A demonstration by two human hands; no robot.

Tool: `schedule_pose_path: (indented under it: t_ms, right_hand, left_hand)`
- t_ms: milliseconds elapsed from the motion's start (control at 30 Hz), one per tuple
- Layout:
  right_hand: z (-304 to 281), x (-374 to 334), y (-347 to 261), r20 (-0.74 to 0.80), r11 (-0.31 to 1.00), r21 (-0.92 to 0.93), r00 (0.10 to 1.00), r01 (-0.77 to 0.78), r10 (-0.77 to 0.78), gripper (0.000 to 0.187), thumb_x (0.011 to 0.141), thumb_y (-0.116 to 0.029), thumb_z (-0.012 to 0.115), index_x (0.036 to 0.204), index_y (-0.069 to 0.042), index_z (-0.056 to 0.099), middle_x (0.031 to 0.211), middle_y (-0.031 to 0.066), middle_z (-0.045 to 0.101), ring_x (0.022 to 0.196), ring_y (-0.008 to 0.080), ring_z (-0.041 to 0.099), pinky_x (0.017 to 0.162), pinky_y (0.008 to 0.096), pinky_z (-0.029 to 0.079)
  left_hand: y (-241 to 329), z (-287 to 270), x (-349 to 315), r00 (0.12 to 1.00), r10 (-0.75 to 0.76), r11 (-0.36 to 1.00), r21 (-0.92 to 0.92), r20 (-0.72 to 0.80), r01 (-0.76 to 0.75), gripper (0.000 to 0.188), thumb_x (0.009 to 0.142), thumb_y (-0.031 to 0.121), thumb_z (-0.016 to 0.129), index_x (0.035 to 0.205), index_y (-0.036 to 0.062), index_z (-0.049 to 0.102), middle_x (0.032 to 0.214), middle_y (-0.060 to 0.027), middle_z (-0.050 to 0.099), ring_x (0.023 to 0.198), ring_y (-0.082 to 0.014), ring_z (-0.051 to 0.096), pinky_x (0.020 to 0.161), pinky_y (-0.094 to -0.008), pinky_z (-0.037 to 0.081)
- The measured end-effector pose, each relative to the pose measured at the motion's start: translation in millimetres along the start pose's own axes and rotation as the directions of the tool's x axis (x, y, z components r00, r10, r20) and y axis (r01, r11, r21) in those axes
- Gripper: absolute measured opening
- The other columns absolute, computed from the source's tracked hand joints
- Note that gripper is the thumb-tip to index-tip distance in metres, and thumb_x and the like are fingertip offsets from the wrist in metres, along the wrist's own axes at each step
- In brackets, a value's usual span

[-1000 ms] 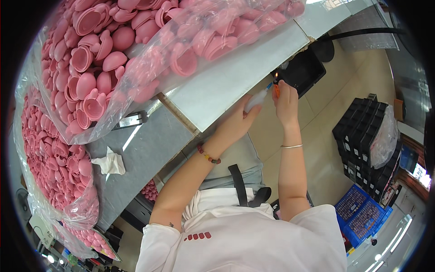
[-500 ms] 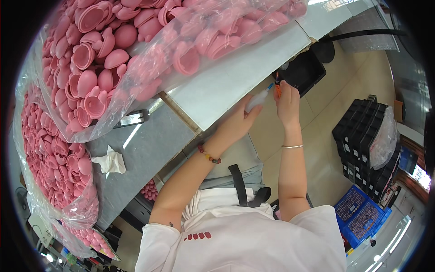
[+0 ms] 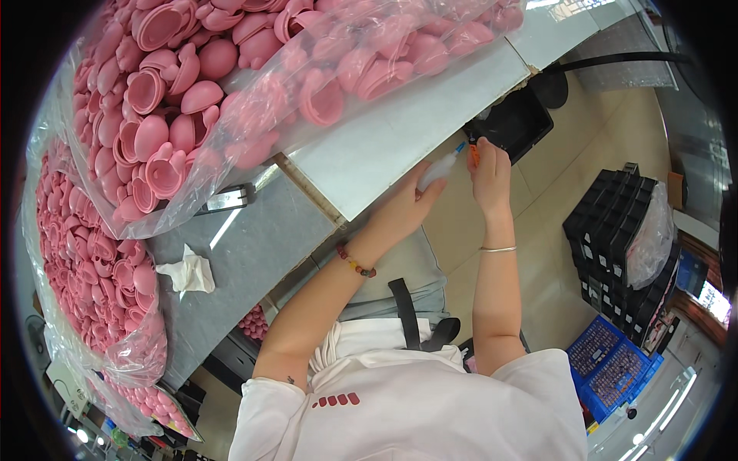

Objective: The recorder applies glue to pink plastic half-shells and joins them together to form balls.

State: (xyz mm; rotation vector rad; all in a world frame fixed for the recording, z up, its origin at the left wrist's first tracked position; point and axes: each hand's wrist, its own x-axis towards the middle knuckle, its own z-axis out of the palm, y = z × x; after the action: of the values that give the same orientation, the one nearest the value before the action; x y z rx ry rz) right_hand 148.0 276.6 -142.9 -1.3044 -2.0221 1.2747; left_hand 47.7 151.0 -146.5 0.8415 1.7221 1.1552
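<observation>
Left hand (image 3: 403, 211) wraps the bottle (image 3: 434, 170), long axis pointing toward the right hand (image 3: 490, 173), whose fingers pinch the orange cap (image 3: 474, 156) at its tip.

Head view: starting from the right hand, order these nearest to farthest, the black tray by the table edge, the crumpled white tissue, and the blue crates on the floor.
From the right hand:
1. Black tray, just above the hand at the table edge.
2. Blue crates, lower right on the floor.
3. Crumpled white tissue, far left on the grey tabletop.
</observation>
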Motion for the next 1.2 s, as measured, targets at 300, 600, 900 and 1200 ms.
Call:
schedule_pose_path:
  t_ms: [300,600,900,1200]
  right_hand:
    - [-9,6,5,-0.179,0.99,0.141,0.983,-0.009,0.035,0.038,0.09,-0.029,0.035,0.063,-0.005,0.047,0.051,0.0008,0.043,0.043,0.0075,0.034,0.041,0.0229,0.025]
    - [-95,44,-132,-0.423,0.93,0.008,0.844,0.368,-0.33,0.039,0.088,-0.032,0.04,0.102,0.0,0.057,0.061,-0.0003,0.049,0.049,0.0035,0.034,0.042,0.018,0.023]
    - [-99,143,-152,0.136,0.8,-0.462,0.922,0.382,-0.362,0.048,0.085,-0.025,0.053,0.123,0.004,0.046,0.106,0.0092,0.058,0.087,0.013,0.054,0.075,0.0256,0.042]
    - [-78,-8,-118,-0.519,0.622,0.264,0.652,0.737,-0.553,0.014,0.084,-0.009,0.046,0.093,0.0,0.052,0.082,0.0079,0.054,0.073,0.0163,0.051,0.066,0.0284,0.043]
  left_hand:
    - [-16,7,3,0.999,0.004,1.0,0.007,-0.04,-0.004,0.035,0.081,0.023,0.056,0.108,0.0018,0.055,0.082,-0.0136,0.061,0.056,-0.0181,0.055,0.054,-0.0294,0.044]
    - [-18,4,-1,0.997,0.075,0.986,0.15,-0.035,-0.069,0.035,0.08,0.029,0.058,0.103,0.0032,0.06,0.07,-0.0131,0.062,0.056,-0.0211,0.057,0.054,-0.0322,0.045]
    - [-25,12,-3,0.999,-0.012,0.997,0.075,-0.032,0.015,0.043,0.081,0.04,0.054,0.106,0.0053,0.058,0.071,-0.0125,0.062,0.062,-0.0222,0.06,0.057,-0.0328,0.046]
    - [-15,0,-7,1.0,0.023,0.987,-0.157,0.015,-0.02,0.056,0.084,0.04,0.05,0.124,0.0018,0.042,0.074,-0.0125,0.061,0.065,-0.0226,0.058,0.063,-0.0353,0.045]
